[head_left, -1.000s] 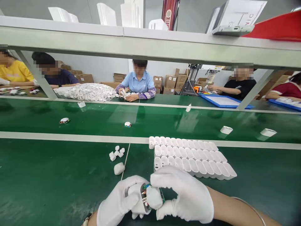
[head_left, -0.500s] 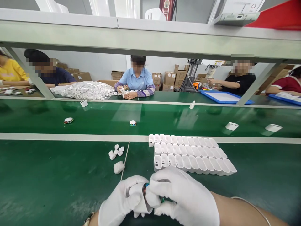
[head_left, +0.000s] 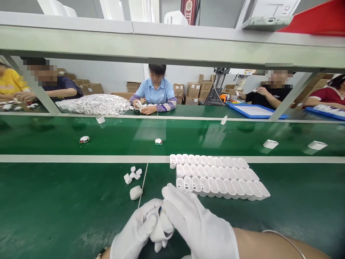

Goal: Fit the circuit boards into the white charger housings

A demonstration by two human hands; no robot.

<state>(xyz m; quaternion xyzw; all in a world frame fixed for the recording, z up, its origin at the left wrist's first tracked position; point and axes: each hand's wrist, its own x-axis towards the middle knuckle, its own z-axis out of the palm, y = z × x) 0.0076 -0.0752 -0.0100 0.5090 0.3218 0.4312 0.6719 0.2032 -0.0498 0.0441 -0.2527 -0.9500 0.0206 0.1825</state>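
Note:
My left hand [head_left: 136,228], in a white glove, is closed around a white plastic housing [head_left: 159,232] at bottom centre. From the housing's open end shows a rounded white piece [head_left: 166,222], with a bit of blue component beside it. My right hand [head_left: 198,225], also gloved, lies over that end with its fingers stretched out together, the palm side against the piece. Much of the piece is hidden behind it. Beyond my right hand stand rows of open white housings [head_left: 223,187], several with small slots in them.
Several small white lumps [head_left: 132,175] and a larger one [head_left: 136,192] lie left of the housings. Past a pale strip, a green belt [head_left: 188,133] carries circuit boards [head_left: 159,141] and housings [head_left: 270,144]. Co-workers sit opposite, below an overhead shelf [head_left: 161,43].
My right hand has gone from fingers bent around the circuit-board piece to stretched out over it, and the piece's green board no longer shows. Parts on the belt have shifted right.

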